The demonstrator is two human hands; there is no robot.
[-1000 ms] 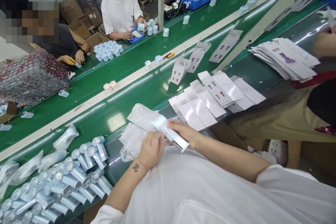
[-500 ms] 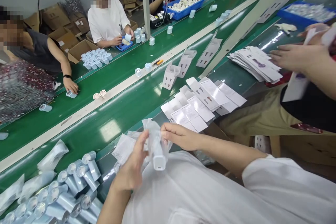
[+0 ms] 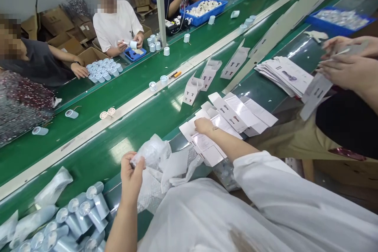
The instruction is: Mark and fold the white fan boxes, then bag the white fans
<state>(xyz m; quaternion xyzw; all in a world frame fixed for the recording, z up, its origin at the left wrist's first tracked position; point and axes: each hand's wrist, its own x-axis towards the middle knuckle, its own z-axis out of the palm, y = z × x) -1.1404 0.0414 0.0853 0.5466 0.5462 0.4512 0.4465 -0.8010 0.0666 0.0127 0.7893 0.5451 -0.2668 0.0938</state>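
Observation:
My left hand (image 3: 132, 171) is closed around one end of a clear bubble-wrap bag (image 3: 153, 150); what is inside cannot be made out. More bubble-wrap bags (image 3: 152, 189) lie beneath it, close to my shirt. My right hand (image 3: 204, 126) reaches across to a row of white printed boxes (image 3: 206, 145). Its fingers are curled at the upper end of one box and pinch it, though the fingertips are partly hidden. Light-blue cylindrical housings (image 3: 96, 214) lie piled at the lower left, beside filled bubble-wrap bags (image 3: 53, 187).
A green conveyor (image 3: 132, 114) with a pale divider strip runs diagonally ahead. Three open white boxes (image 3: 193, 89) stand on it. At the right, a co-worker's hands (image 3: 345, 63) hold a box near stacked flat boxes (image 3: 288, 75). Co-workers sit opposite; a slanted post (image 3: 265, 47) crosses the right side.
My right hand has left the bubble-wrapped item and moved right to the white boxes. My left hand has shifted left with the bag. A co-worker's hand opposite has moved back to the grouped cylinders.

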